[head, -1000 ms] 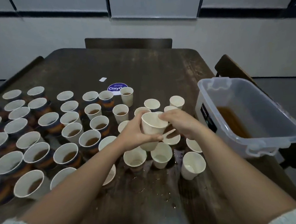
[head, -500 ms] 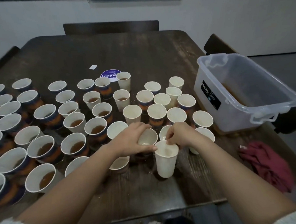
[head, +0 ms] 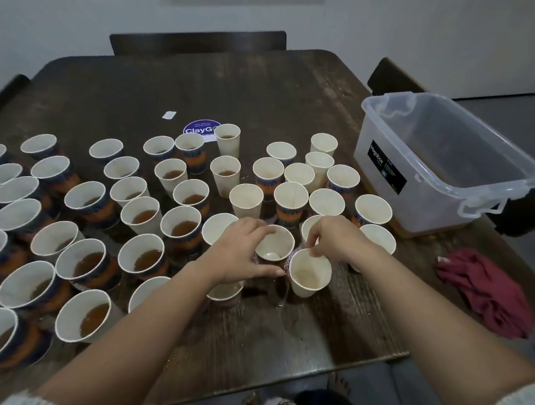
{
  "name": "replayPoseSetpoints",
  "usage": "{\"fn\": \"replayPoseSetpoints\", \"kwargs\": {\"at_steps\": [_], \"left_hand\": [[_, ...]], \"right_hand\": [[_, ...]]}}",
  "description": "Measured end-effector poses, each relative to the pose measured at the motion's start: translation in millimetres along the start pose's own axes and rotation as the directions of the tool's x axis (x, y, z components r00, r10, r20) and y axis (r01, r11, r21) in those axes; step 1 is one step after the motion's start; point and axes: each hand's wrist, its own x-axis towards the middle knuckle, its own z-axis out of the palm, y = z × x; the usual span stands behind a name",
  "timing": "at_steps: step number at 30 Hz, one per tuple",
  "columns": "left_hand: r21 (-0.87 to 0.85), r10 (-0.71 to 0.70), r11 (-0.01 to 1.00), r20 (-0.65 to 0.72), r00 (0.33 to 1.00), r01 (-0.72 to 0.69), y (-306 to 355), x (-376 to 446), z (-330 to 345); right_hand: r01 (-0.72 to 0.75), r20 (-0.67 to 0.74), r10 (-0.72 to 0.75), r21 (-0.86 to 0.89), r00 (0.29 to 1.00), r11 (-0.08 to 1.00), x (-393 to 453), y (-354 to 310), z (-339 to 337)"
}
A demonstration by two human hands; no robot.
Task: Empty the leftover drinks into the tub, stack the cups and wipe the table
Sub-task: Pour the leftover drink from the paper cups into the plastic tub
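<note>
Near the table's (head: 253, 87) front edge, both hands worked among the paper cups. The left hand (head: 238, 254) curled round an upright cup (head: 275, 244), fingers over its far rim and thumb stretched along the near side; the cup's lower wall was hidden behind that hand, and a pale patch at its bottom could have been a dreg or a glint, I could not tell which. The right hand (head: 334, 239) pinched the far rim of a tilted cup (head: 309, 273), whose mouth leaned toward the camera; its base was out of sight, so whether it touched the wood was unclear. A wet smear (head: 281, 295) lay on the table just beside it. Under the left wrist a further cup (head: 224, 291) was half covered. Cups with brown drink (head: 147, 256) crowded the left side, several cut off by the frame's edge; pale cups (head: 325, 202) that looked dry stood between the hands and the tub (head: 445, 160). The tub sat at the right edge, apart from both hands, its contents hard to read through the cloudy wall. A red cloth (head: 484, 292) lay crumpled near the right forearm. A purple sticker (head: 200, 129) was partly blocked by a cup.
</note>
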Motion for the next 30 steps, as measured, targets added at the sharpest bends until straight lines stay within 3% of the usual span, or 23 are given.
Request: {"fn": "replayPoseSetpoints", "kwargs": {"at_steps": [4, 8, 12, 17, 23, 30], "left_hand": [[0.002, 0.015, 1.000, -0.034, 0.999, -0.015, -4, -6, -6], [-0.008, -0.075, 0.997, -0.106, 0.992, 0.074, -15, -30, -30], [-0.121, -0.225, 0.970, -0.114, 0.968, 0.211, -38, -74, -48], [-0.212, -0.399, 0.908, -0.170, 0.901, 0.362, -63, -121, -40], [-0.267, -0.514, 0.847, -0.190, 0.836, 0.460, -75, -146, -25], [-0.232, -0.547, 0.828, -0.139, 0.825, 0.510, -75, -149, -26]], "right_hand": [[0.041, -0.046, -0.041, 0.002, 0.998, 0.999, -2, -7, -3], [0.184, -0.102, -0.171, 0.144, 0.980, 0.972, -1, -45, -14], [0.369, 0.007, -0.380, 0.226, 0.925, 0.902, -1, -108, -11], [0.536, 0.187, -0.550, 0.124, 0.814, 0.835, 4, -173, 18], [0.597, 0.350, -0.549, -0.038, 0.759, 0.801, 12, -206, 52], [0.581, 0.310, -0.514, -0.187, 0.800, 0.792, 18, -207, 67]]}}
